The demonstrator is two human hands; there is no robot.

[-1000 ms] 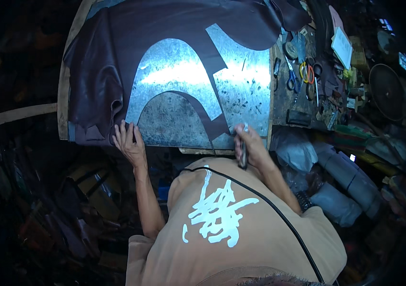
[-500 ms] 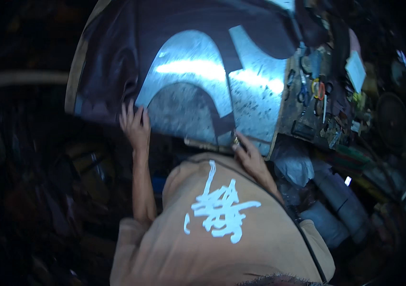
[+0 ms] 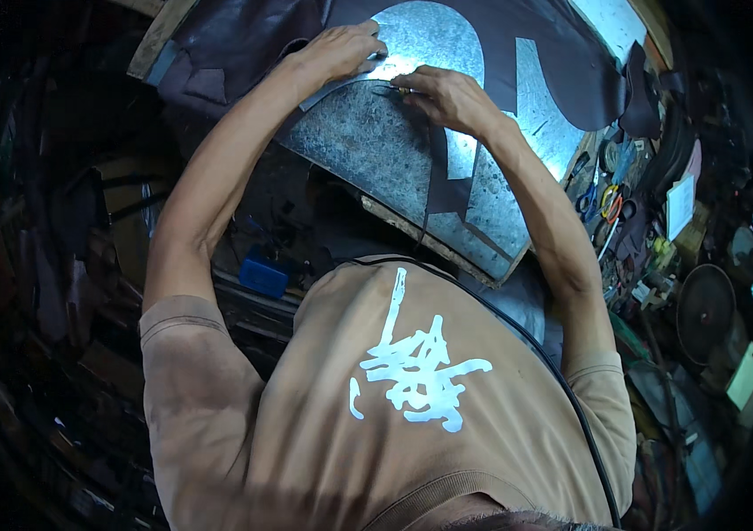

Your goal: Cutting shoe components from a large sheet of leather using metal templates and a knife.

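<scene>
My left hand [image 3: 341, 51] lies flat, fingers apart, pinning the dark leather [image 3: 244, 44] near the counter's [image 3: 350, 150] far edge, so my right hand [image 3: 447, 96], clamped on a small cutting tool [image 3: 391, 88], cuts steadily.

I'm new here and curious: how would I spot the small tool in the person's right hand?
Find the shiny metal sheet on the workbench, partly covered by dark leather. At the sheet's upper middle, the right hand pinches a thin tool against it. It alone has a yellowish tip, beside the left hand.

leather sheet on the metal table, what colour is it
Dark brown leather sheet, seen best in the head view.
</scene>
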